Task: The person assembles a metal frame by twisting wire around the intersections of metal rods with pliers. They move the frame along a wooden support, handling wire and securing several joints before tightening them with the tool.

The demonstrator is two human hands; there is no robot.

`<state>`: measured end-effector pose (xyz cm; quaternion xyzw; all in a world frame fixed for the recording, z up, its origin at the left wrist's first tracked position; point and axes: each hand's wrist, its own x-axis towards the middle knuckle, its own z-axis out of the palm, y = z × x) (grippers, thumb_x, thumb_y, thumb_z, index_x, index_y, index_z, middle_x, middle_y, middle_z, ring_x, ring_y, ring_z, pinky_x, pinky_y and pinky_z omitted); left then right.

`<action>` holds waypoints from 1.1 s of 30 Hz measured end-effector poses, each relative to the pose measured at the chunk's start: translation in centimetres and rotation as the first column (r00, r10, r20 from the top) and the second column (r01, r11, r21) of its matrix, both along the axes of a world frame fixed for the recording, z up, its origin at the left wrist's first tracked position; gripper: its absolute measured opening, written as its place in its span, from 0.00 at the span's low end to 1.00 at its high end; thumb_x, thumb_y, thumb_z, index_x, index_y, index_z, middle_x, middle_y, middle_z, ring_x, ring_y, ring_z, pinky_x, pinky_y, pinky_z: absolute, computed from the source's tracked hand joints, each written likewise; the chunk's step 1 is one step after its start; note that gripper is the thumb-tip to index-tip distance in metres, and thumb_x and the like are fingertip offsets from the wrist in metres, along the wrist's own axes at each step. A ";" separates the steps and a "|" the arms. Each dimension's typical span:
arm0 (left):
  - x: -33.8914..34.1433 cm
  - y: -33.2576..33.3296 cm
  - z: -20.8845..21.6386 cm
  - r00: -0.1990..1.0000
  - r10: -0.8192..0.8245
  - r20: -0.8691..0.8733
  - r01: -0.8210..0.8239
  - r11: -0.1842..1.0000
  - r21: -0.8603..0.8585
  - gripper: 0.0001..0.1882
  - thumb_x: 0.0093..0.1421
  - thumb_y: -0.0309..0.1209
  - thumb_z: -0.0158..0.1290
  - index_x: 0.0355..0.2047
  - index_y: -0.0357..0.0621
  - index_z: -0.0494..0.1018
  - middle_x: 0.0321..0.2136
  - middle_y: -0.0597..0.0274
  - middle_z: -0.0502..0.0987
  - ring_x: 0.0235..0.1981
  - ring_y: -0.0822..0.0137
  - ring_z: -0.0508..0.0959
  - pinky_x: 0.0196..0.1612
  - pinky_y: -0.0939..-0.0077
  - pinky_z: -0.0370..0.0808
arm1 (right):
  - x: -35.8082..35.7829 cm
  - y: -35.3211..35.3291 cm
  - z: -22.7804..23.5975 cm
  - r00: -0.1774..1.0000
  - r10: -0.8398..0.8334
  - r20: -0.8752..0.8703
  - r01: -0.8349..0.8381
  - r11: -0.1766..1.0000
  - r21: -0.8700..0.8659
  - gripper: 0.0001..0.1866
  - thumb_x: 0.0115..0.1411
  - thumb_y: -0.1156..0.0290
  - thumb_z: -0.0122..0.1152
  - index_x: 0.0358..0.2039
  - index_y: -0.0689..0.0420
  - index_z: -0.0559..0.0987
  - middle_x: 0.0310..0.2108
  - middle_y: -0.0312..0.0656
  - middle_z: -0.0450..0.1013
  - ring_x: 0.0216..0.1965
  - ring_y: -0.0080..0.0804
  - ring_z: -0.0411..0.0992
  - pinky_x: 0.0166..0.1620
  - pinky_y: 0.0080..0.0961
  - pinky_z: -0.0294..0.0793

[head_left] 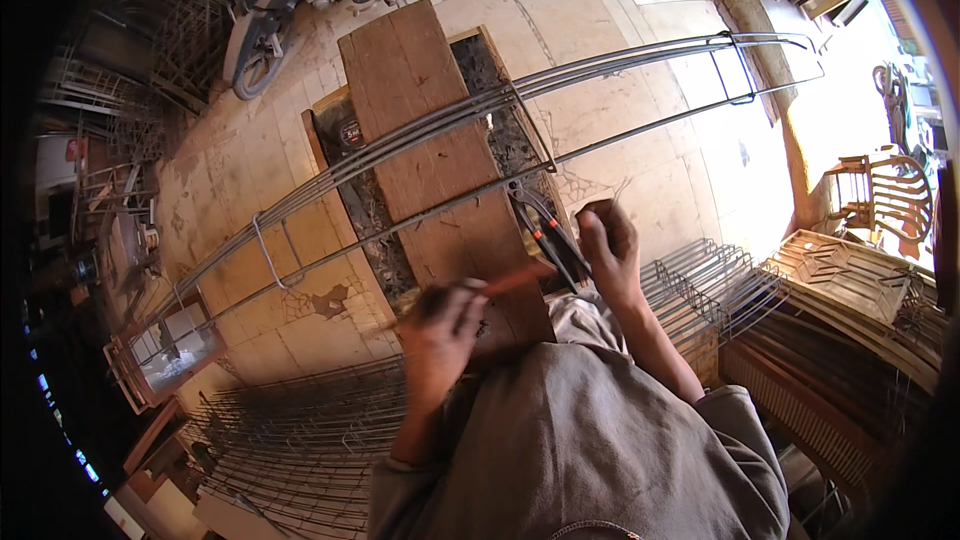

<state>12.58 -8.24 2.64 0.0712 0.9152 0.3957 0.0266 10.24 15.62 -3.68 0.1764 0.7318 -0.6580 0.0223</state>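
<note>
My left hand (440, 333), smeared by motion, is closed on a thin reddish-orange stick-like thing (518, 278) above the near end of a wooden plank (405, 65). To its right my right hand (612, 238) is raised, fingers curled together; whatever they pinch, if anything, is hidden. Between the hands, a pair of pincers (545, 230) with dark handles and orange bands rests against the plank's right edge. A long steel rebar frame (420, 140) crosses the plank from lower left to upper right. Rectangular wire stirrups (733, 68) hang on its rods.
Under the plank a wooden box (312, 140) holds dark bits and a round tape measure (350, 133). Stacks of bent rebar lie on the left (300, 430) and right (715, 285). A motorbike (265, 25) stands at the back; a wooden chair (880, 198) is far right.
</note>
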 end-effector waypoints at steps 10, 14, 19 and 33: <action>6.7 -8.2 -14.5 0.585 0.805 0.099 -0.791 0.539 0.291 0.19 0.71 0.39 0.45 0.52 0.34 0.69 0.27 0.62 0.66 0.25 0.69 0.67 0.28 0.72 0.67 | -3.4 -2.4 -0.6 0.974 0.036 -0.225 0.080 0.870 0.487 0.11 0.65 0.66 0.57 0.44 0.59 0.73 0.26 0.50 0.73 0.27 0.48 0.74 0.32 0.40 0.71; 9.4 -8.8 -21.9 0.845 0.531 -0.053 -0.525 0.845 0.101 0.19 0.70 0.36 0.45 0.52 0.32 0.68 0.36 0.47 0.68 0.34 0.52 0.71 0.37 0.61 0.71 | 0.1 -1.0 -0.9 0.963 0.181 -0.199 -0.064 0.873 0.483 0.09 0.69 0.70 0.47 0.45 0.60 0.72 0.26 0.52 0.73 0.26 0.48 0.73 0.31 0.39 0.72; 6.6 -7.0 -18.5 0.889 0.456 0.041 -0.425 0.855 -0.297 0.19 0.68 0.34 0.49 0.53 0.34 0.69 0.46 0.38 0.68 0.46 0.42 0.73 0.48 0.54 0.72 | 1.5 -0.2 -0.1 0.951 0.308 0.030 -0.282 0.823 0.493 0.09 0.65 0.73 0.51 0.46 0.58 0.70 0.27 0.56 0.75 0.26 0.58 0.75 0.29 0.47 0.72; -1.7 -0.4 -2.1 0.886 0.241 -0.397 -0.219 0.971 0.100 0.11 0.63 0.30 0.56 0.44 0.40 0.76 0.38 0.56 0.76 0.41 0.58 0.75 0.47 0.60 0.71 | -2.6 -2.1 -1.6 0.970 0.173 -0.171 -0.088 0.906 0.415 0.06 0.64 0.74 0.51 0.41 0.59 0.70 0.24 0.57 0.74 0.26 0.57 0.75 0.29 0.46 0.71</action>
